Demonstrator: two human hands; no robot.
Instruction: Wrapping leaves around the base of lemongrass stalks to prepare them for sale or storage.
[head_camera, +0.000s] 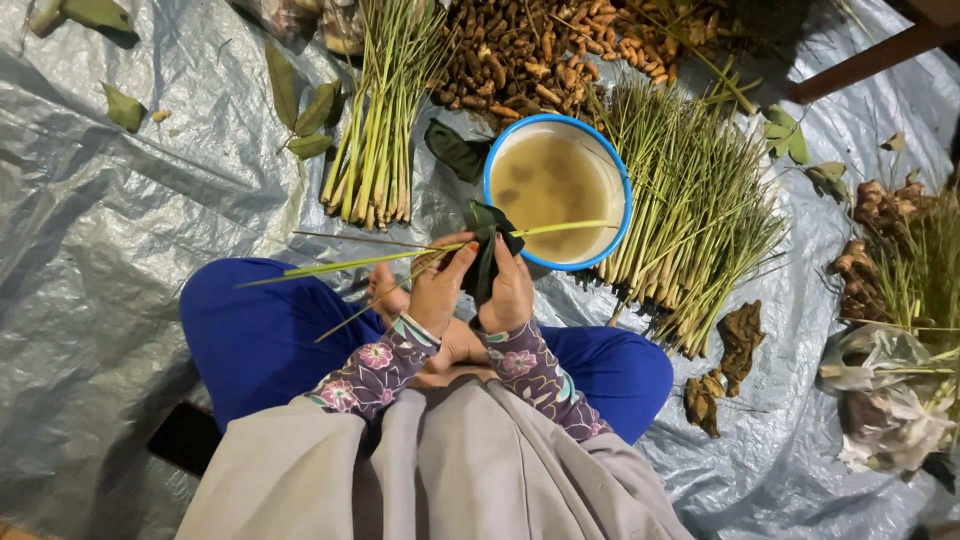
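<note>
Landmark: blue-rimmed bowl (556, 190) of cloudy brownish liquid, resting on the grey plastic sheet (120, 250).

Far left of the bowl, loose green leaves (124, 108) scattered on the sheet; topmost one cut off by the upper edge. Lower left of the bowl, a dark flat object (185, 438) half tucked under a blue trouser leg, kind not clear. Left of the bowl, a bundle of pale green stalks (375, 130), tips lost past the top edge.

Just below and left of the bowl, left hand (438, 288) closed in a pinch on a long thin green stalk (400, 257) and on the near side of a folded dark green leaf (487, 252). Stalk running left out over the knee and right across the bowl's lower rim. Leaf at the bowl's lower-left rim, wedged between both hands, its lower part hidden by fingers. Right hand (510, 293) clasped around the leaf's other side; fingertips out of sight behind it.

Above the bowl, a heap of brown roots (540, 50), top cropped. Right of the bowl, a fan of thin green stalks (690, 220), touching the rim. Lower right, dark crumpled scraps (725, 360), hard to identify. Far right, knobbly roots with stalks (890, 240) and a crinkled clear bag (885, 400), contents blurred, partly cut off by the edge.
</note>
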